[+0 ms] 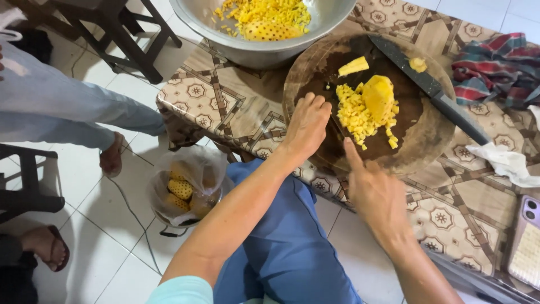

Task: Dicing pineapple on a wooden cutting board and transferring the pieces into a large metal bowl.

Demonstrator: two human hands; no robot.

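My left hand (306, 125) lies flat on the near left rim of a round dark wooden cutting board (419, 149), fingers together, holding nothing. My right hand (374, 188) hovers at the board's near edge with the index finger stretched toward a heap of diced yellow pineapple (357, 118) and a larger pineapple chunk (378, 97). A long black knife (433, 89) rests across the board's right side, with a bit of fruit on its blade. A separate yellow wedge (353, 66) lies farther back.
A large metal bowl (253, 48) of chopped pineapple sits behind the board on the patterned table (225, 104). A plaid cloth (495, 67), white tissue (503, 160) and phone (526, 242) lie right. A bagged bin (185, 188) with peels and another person's legs (67, 110) are left.
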